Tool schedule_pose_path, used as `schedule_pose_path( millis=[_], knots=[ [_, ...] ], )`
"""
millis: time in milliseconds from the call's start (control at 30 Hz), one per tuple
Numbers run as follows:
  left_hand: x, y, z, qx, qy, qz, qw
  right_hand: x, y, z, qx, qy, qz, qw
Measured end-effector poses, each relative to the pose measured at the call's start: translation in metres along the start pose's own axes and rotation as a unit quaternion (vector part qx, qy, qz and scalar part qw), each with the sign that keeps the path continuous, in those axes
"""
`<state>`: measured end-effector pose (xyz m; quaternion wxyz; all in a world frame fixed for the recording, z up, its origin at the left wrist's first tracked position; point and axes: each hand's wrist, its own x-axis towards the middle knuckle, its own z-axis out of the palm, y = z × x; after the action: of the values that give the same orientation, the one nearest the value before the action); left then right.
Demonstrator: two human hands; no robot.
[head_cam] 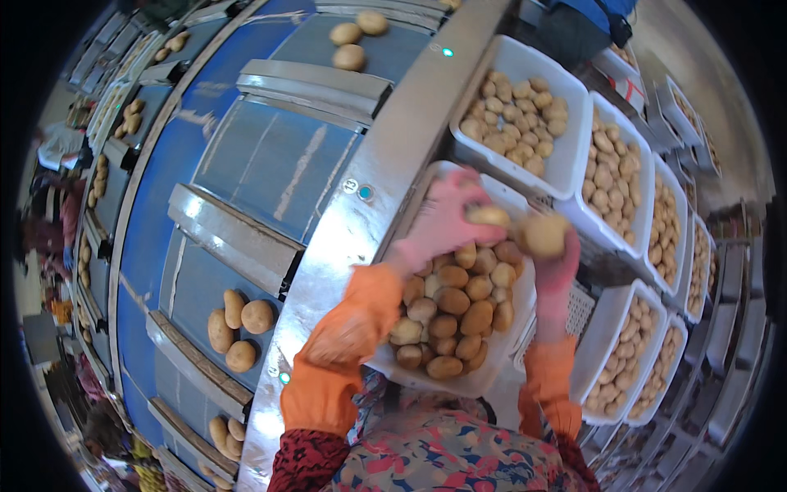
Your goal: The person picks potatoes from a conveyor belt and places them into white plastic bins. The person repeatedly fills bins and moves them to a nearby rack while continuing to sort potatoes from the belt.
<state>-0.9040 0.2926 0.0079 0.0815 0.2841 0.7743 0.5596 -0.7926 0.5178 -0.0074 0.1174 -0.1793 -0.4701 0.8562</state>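
Over a white plastic crate part-filled with potatoes, both my hands work in pink gloves and orange sleeve covers. My left hand grips a pale potato above the crate's far part. In my right hand, at the crate's right side, is a larger round potato, blurred by motion. The two potatoes are close to each other. Below my hands lie loose brown potatoes, heaped toward the crate's near end. The fingers behind the right potato are mostly hidden.
A metal rail with lit buttons separates the crate from grey conveyor compartments. Several potatoes lie in one compartment. More filled white crates stand at the right. A person in blue is at the top; others work at far left.
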Motion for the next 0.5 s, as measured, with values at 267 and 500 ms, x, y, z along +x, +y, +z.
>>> schedule_pose_path(
  millis=[267,500],
  knots=[
    [-0.095,-0.037,-0.185,0.497,0.197,-0.142,0.833,0.066,0.107,0.321,-0.436,-0.22,-0.35,0.799],
    [-0.12,-0.004,-0.158,0.45,0.126,-0.17,0.867,0.068,0.157,0.306,-0.585,-0.337,-0.284,0.681]
  ],
)
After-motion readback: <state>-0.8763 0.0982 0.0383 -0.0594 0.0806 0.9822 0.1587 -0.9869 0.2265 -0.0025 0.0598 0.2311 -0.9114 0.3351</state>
